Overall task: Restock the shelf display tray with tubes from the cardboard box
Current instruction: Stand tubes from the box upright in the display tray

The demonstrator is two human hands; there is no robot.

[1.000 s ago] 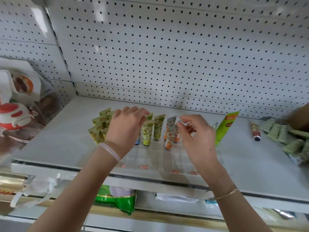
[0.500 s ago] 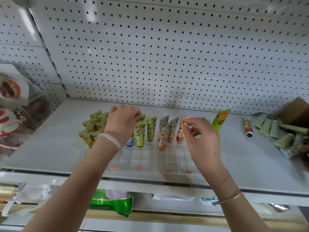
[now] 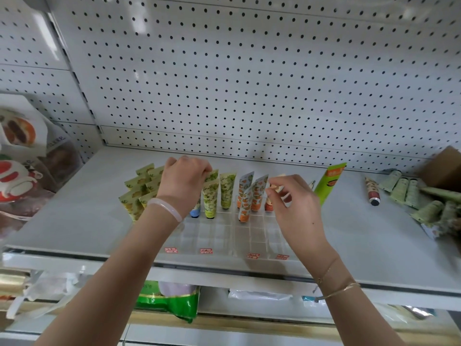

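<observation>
A clear display tray [image 3: 224, 236] with small square cells sits on the white shelf [image 3: 74, 221]. Yellow-green tubes [image 3: 139, 193] fill its left side, green tubes [image 3: 227, 189] and orange-print tubes [image 3: 249, 196] stand upright in the middle. My left hand [image 3: 182, 183] curls over the tops of tubes in the back rows; what its fingertips hold is hidden. My right hand [image 3: 291, 203] pinches the top of a pale tube [image 3: 277, 186] standing in a right-hand cell. The cardboard box [image 3: 444, 168] lies at the far right with pale green tubes [image 3: 409, 188] spilled beside it.
A tall bright green tube [image 3: 329, 182] leans behind the tray's right end. A red-capped tube [image 3: 373, 192] lies loose on the shelf. Packaged goods [image 3: 22, 151] crowd the left side. A green bag [image 3: 169, 300] sits on the lower shelf. Pegboard wall stands behind.
My view has shifted left and the cardboard box came into sight at the right. Both hands stay over the tray's back rows; the right hand's fingers have closed onto a tube top.
</observation>
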